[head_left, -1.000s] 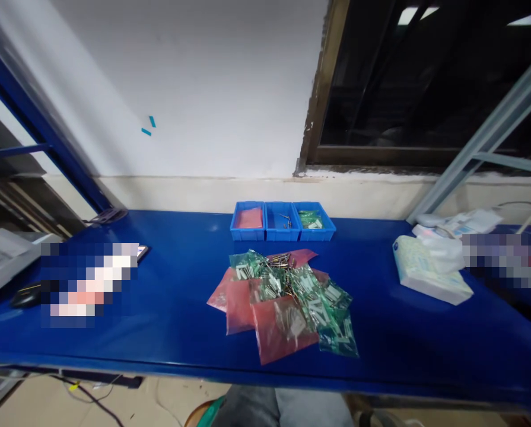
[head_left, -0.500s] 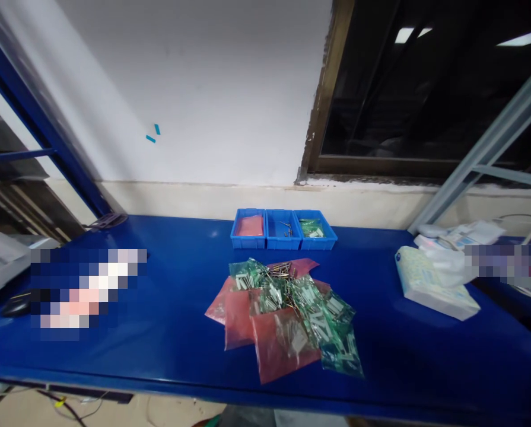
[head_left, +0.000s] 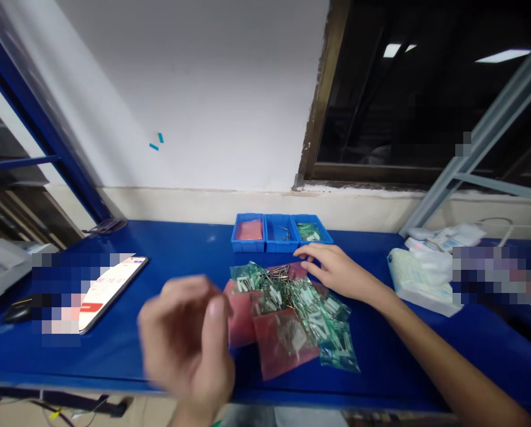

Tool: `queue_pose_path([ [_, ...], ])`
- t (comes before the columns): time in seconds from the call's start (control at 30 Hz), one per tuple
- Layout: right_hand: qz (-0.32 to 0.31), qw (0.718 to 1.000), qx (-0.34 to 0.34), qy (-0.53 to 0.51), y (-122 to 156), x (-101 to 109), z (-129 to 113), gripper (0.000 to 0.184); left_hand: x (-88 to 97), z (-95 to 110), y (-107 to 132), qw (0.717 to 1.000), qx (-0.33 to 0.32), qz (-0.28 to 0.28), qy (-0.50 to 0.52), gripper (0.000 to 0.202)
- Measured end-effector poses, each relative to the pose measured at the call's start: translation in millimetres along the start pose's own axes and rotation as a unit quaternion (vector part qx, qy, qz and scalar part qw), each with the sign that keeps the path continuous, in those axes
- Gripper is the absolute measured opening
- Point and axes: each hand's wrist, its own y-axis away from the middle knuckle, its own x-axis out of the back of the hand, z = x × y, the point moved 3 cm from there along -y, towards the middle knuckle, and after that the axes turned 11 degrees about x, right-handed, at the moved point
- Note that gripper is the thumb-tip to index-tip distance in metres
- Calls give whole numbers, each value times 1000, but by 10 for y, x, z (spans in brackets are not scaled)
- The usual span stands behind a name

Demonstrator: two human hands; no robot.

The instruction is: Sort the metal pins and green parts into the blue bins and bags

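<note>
My right hand (head_left: 327,268), palm down with its fingers apart and slightly bent, is at the far right edge of a pile, by a red bag (head_left: 298,270). It holds nothing that I can see. Nearer to me, my left hand (head_left: 187,338) is raised at the pile's left side, blurred, with loosely curled fingers and the thumb apart; nothing shows in it. The pile has clear green bags (head_left: 318,323) with pale strips inside, red bags (head_left: 285,341), and loose thin metal pins (head_left: 280,273) on top. My left hand hides part of the left red bags.
Behind the pile stand three joined blue bins: one with red bags (head_left: 250,230), one with a few metal pins (head_left: 285,233), one with green bags (head_left: 308,232). A phone (head_left: 114,290) lies left on the blue table (head_left: 158,243). A tissue pack (head_left: 420,281) is at right.
Both my hands have come into view, the left in front of the pile's left side, the right over its far right edge. The view has shifted slightly.
</note>
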Motion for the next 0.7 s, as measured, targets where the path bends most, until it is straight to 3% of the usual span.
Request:
queue_pose_path([
  [0.03, -40, 999, 0, 3, -46, -83, 85, 28, -113, -72, -189, 999, 28, -22, 7, 14],
  [0.1, -89, 996, 8, 12, -85, -202, 206, 39, -341, -237, -600, 981, 133, -132, 40, 8],
  [0.17, -109, 994, 23, 8, -96, -274, 265, 48, -536, -380, -963, 916, 264, -285, 101, 15],
  [0.23, -110, 993, 37, -3, -105, -320, 280, 48, -640, -474, -1257, 865, 336, -343, 145, 20],
  [0.3, -102, 994, 48, -12, -117, -352, 269, 44, -718, -558, -1435, 849, 354, -373, 122, 19],
  [0.37, -93, 994, 59, -19, -126, -376, 243, 40, -811, -659, -1462, 841, 338, -419, 48, 17],
  [0.47, -83, 994, 73, -20, -126, -390, 204, 34, -959, -865, -1297, 822, 264, -499, -69, 16],
  [0.6, -63, 995, 83, -11, -104, -354, 194, 31, -1009, -1169, -1010, 834, 136, -522, -117, 16],
  [0.7, -52, 996, 75, -21, -85, -329, 232, 27, -934, -1324, -868, 829, 90, -532, -148, 17],
])
